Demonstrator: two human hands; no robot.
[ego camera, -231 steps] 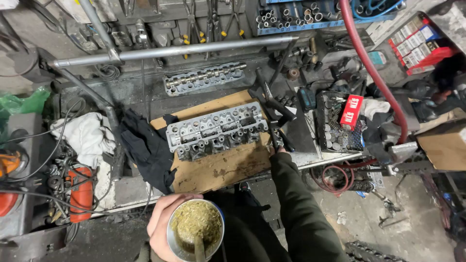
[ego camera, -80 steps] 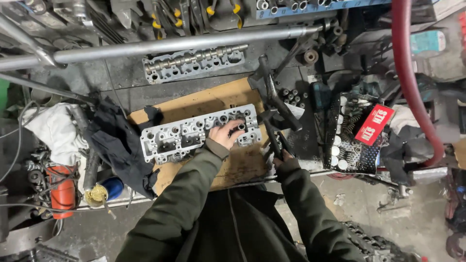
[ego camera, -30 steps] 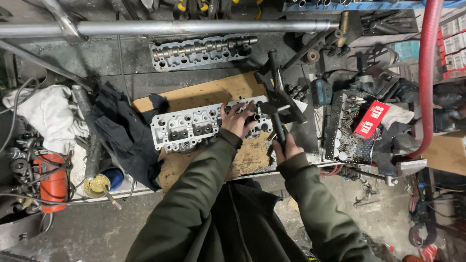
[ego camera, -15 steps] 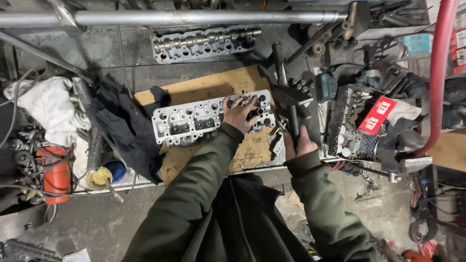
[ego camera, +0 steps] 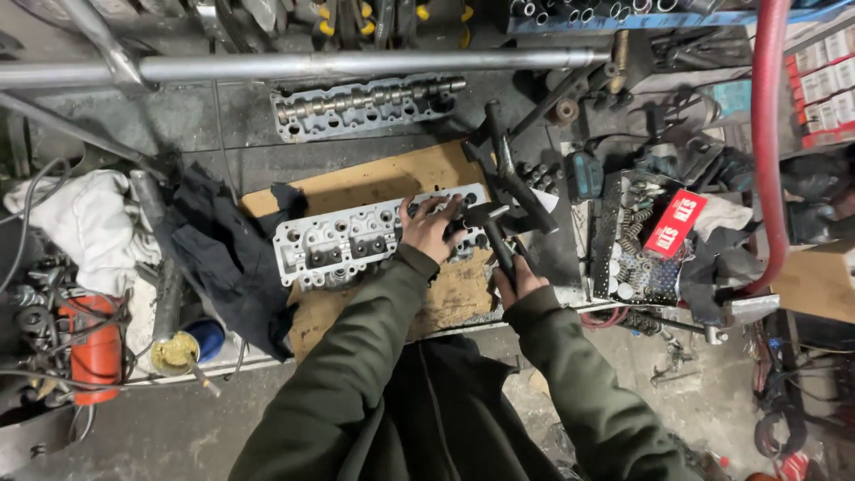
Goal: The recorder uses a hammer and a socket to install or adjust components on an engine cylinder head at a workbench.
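A grey metal cylinder head [ego camera: 347, 242] lies on a brown cardboard sheet [ego camera: 356, 187] on the dark workbench. My left hand [ego camera: 427, 227] rests on the right end of the head, fingers spread over its ports. My right hand [ego camera: 515, 278] grips the handle of a black lever tool [ego camera: 499, 233] whose head sits at the right end of the cylinder head. Both arms wear dark green sleeves.
A second head with a camshaft [ego camera: 365, 105] lies at the back. A black rag [ego camera: 227, 258] and white cloth [ego camera: 76, 227] lie left, with a tin of yellow paste [ego camera: 174, 352] below. A tray of springs [ego camera: 632, 245] and a red box [ego camera: 672, 223] sit right. A red hose [ego camera: 770, 142] hangs at right.
The paste tin I held earlier now stands at the bench's left edge. My left hand has come onto the head's right end, and my right hand has taken the black tool's handle.
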